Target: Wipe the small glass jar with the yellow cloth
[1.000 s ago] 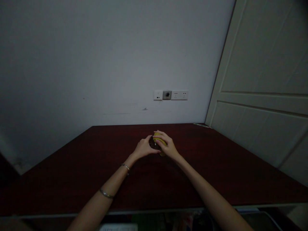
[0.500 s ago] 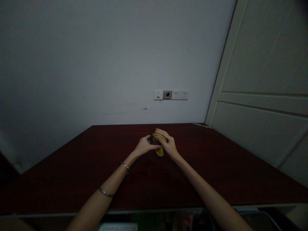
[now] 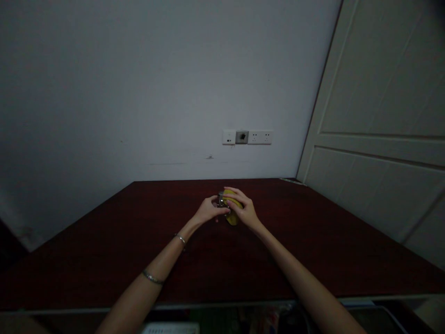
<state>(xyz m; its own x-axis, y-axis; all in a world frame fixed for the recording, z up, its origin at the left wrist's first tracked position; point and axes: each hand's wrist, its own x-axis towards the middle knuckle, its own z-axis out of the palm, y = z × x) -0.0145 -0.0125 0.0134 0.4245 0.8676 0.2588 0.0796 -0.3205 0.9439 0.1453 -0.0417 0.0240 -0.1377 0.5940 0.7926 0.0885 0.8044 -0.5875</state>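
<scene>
Above the middle of the dark red table, my left hand (image 3: 207, 210) is closed around a small, shiny, see-through thing that looks like a glass (image 3: 220, 199). Its exact shape is partly hidden by my fingers and the dim light. My right hand (image 3: 246, 211) grips a yellow cloth (image 3: 232, 219) and presses it against the right side of the glass. Part of the cloth shows between the fingers, and a loose end hangs below them. Both hands are close together, almost touching at the fingertips.
The dark red table (image 3: 111, 241) runs back to a pale wall (image 3: 156, 93) with a row of sockets (image 3: 259, 137). A white panelled door (image 3: 375, 93) stands at the right. Below the front edge, an open space holds a white object (image 3: 172, 328) and other dim items.
The glass has turned slightly in my left hand and now shows brighter highlights. The cloth and my right fingers have shifted a little against it. Both arms stay nearly in place.
</scene>
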